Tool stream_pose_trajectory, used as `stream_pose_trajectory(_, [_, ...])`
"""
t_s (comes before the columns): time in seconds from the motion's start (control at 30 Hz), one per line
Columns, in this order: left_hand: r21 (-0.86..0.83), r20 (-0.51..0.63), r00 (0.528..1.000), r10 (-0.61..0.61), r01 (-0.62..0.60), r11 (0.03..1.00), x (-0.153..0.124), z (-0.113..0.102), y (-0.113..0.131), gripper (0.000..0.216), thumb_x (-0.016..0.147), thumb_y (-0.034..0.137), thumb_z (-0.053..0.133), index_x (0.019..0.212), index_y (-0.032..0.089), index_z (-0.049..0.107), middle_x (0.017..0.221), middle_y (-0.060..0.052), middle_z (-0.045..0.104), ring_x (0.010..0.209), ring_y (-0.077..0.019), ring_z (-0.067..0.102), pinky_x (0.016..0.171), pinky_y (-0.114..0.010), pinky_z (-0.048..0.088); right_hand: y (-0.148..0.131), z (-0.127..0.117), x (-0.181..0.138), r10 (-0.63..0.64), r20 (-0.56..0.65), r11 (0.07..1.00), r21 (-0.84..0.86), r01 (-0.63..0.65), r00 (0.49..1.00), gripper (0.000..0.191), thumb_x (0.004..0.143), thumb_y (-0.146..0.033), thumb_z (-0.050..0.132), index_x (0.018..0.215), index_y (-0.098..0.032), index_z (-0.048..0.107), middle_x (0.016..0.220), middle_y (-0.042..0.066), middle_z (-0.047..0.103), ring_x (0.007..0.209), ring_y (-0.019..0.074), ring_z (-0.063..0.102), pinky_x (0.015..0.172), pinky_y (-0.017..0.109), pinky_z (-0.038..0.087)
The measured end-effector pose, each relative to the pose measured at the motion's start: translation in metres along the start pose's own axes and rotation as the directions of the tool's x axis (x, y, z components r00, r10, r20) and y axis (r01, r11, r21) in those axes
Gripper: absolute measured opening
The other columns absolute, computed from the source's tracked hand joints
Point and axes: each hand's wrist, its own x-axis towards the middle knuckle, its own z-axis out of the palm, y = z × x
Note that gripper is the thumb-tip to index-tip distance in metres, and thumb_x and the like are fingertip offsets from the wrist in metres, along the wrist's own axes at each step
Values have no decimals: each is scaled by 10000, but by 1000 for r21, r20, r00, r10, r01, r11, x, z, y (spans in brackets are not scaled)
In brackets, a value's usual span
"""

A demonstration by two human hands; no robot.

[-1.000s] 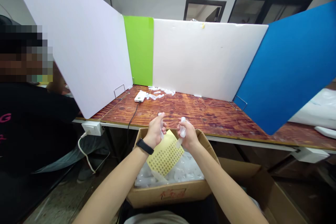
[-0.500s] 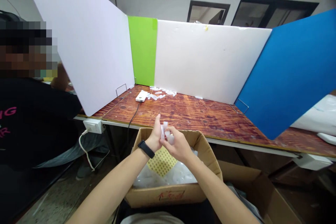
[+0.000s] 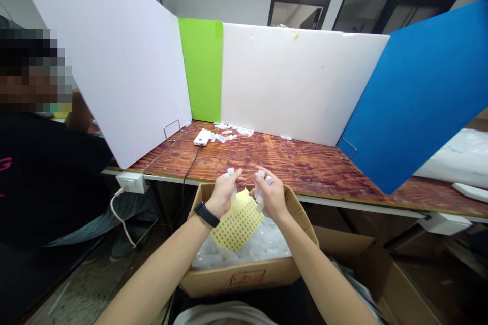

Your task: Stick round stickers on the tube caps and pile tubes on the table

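My left hand [image 3: 224, 194], with a dark band at the wrist, is closed round small translucent white plastic tubes [image 3: 231, 172]. A short gap to its right, my right hand [image 3: 271, 194] grips more small white plastic tubes [image 3: 260, 190]. Both hands are above an open cardboard box [image 3: 244, 279]. Inside the box lie many translucent plastic pieces [image 3: 267, 244], with a yellow sheet of small round dots [image 3: 238, 221] on top of them. Fingers partly cover the tubes, so their exact shape is hard to make out.
On the wooden table [image 3: 305, 167], several white tubes [image 3: 229, 134] lie near a white device [image 3: 202, 137] with a black cable. White, green and blue panels [image 3: 412, 91] fence the table. A second cardboard box [image 3: 343, 238] stands right; a person [image 3: 46, 172] sits at left.
My hands were together over the box and are now apart, each with tubes in it. More of the yellow sheet shows. The whole view has shifted slightly.
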Motion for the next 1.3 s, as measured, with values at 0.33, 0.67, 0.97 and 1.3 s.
stream_pose_trajectory(0.33, [-77, 308, 919, -245, 280, 957, -14, 9, 7, 84, 748, 239, 579, 749, 161, 550, 658, -1, 607, 539, -109, 578, 505, -222, 457, 8, -4, 2, -234, 145, 844, -460, 275, 961, 361, 776, -415, 526, 1084, -243, 603, 928, 39, 679, 812, 240, 621, 776, 358, 434])
stream_pose_trajectory(0.67, [-46, 12, 982, -191, 191, 980, -4, 3, 0, 189, 735, 313, 599, 727, 154, 498, 583, 4, 592, 480, -113, 563, 492, -241, 463, 3, 3, -1, -297, 208, 784, -504, 362, 932, 221, 807, -385, 486, 866, -241, 644, 858, 49, 660, 788, 204, 586, 725, 293, 404])
stream_pose_trajectory(0.97, [-35, -45, 975, -216, 214, 976, 0, -1, 12, 289, 675, 365, 656, 658, 151, 464, 489, 36, 483, 385, -62, 461, 423, -197, 424, 9, -11, 9, -207, -224, 921, -374, 112, 952, 468, 847, -519, 305, 524, -206, 436, 447, -32, 415, 450, 127, 409, 497, 245, 325])
stream_pose_trajectory(1.3, [-39, 206, 977, -47, 56, 998, -15, 9, -2, 119, 581, 94, 666, 678, 96, 598, 638, -25, 614, 580, -102, 573, 563, -209, 432, 6, -5, 7, -103, -129, 994, -58, 96, 986, 370, 714, -577, 521, 728, -210, 566, 489, -30, 495, 415, 112, 433, 417, 228, 328])
